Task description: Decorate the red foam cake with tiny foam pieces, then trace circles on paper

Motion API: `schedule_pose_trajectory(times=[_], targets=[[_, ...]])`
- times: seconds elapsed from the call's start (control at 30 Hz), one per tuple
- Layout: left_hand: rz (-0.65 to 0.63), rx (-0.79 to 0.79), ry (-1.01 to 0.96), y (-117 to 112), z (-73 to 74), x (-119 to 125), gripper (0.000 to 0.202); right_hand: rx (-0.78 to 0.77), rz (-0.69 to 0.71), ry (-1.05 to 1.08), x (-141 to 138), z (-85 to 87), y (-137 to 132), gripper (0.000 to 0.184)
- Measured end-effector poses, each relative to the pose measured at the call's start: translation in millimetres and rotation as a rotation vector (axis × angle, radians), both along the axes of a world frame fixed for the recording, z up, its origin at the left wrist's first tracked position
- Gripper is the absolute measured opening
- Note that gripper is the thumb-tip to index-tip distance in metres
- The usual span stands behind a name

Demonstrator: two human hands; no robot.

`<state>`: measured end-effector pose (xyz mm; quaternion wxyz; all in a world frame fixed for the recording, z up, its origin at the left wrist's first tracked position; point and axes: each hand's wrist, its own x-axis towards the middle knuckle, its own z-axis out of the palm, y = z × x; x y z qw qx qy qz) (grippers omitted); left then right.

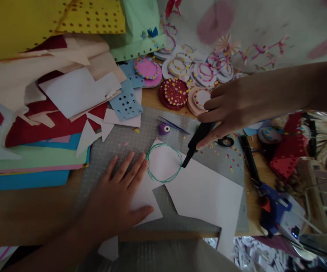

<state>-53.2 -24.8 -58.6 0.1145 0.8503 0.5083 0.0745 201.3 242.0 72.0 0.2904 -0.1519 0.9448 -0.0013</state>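
My left hand lies flat with its fingers spread on white paper. Its fingertips touch the left edge of a green hand-drawn circle. From the right, my right hand grips a black tool with a tapered, narrow flat end; its exact kind I cannot make out. The tool points down at the circle's right edge, over the white paper sheet. A purple craft punch and tweezers lie just beyond the circle on the grey cutting mat.
Coloured paper and offcuts pile up at left. Decorated paper discs line the back. A black ring-shaped item sits near my right hand. At right are a blue glue gun and a red paper piece.
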Motion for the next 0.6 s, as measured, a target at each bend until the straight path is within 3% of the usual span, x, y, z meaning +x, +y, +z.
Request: schedule_pose_trajectory(times=[0.1, 0.27, 0.37, 0.47, 0.6], targets=[[0.001, 0.001, 0.003, -0.8, -1.1, -0.5, 0.092, -0.008, -0.078, -0.054, 1.3, -3.1, 5.2, 0.049], [-0.001, 0.013, 0.004, -1.2, -1.2, -0.9, 0.093, 0.031, 0.161, 0.118, -0.9, -2.3, 11.2, 0.055], [0.010, 0.010, -0.002, -0.4, 0.2, -0.5, 0.091, 0.059, 0.168, 0.088, -5.2, -0.3, 13.4, 0.058], [0.016, 0.001, -0.008, 0.6, 1.3, 0.0, 0.089, 0.068, 0.068, -0.093, -12.8, 4.1, 12.6, 0.049], [-0.001, 0.011, -0.010, 0.2, 1.4, -0.3, 0.090, 0.173, -0.354, -0.105, -26.2, 10.3, 9.5, 0.035]])
